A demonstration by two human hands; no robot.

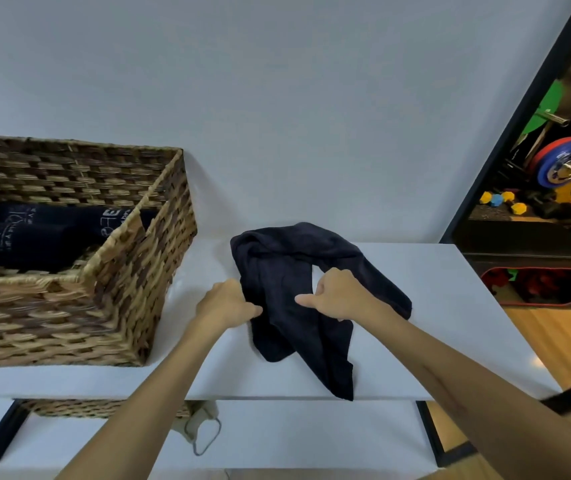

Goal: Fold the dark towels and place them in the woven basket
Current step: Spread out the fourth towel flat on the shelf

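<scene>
Both hands, the left hand and right hand, pinch the crumpled dark towel at centre frame on the counter; best to spread it flat before folding, then carry it left to the woven basket.

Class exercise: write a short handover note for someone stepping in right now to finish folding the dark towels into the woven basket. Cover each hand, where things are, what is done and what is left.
Left hand: grips the left edge of the crumpled dark towel.
Right hand: pinches the same towel near its middle.
The towel lies unfolded on the white table, one corner hanging over the front edge.
Woven basket stands on the table to the left; folded dark towels already lie inside.
Left: spread this towel, fold it, place it in the basket.
</scene>
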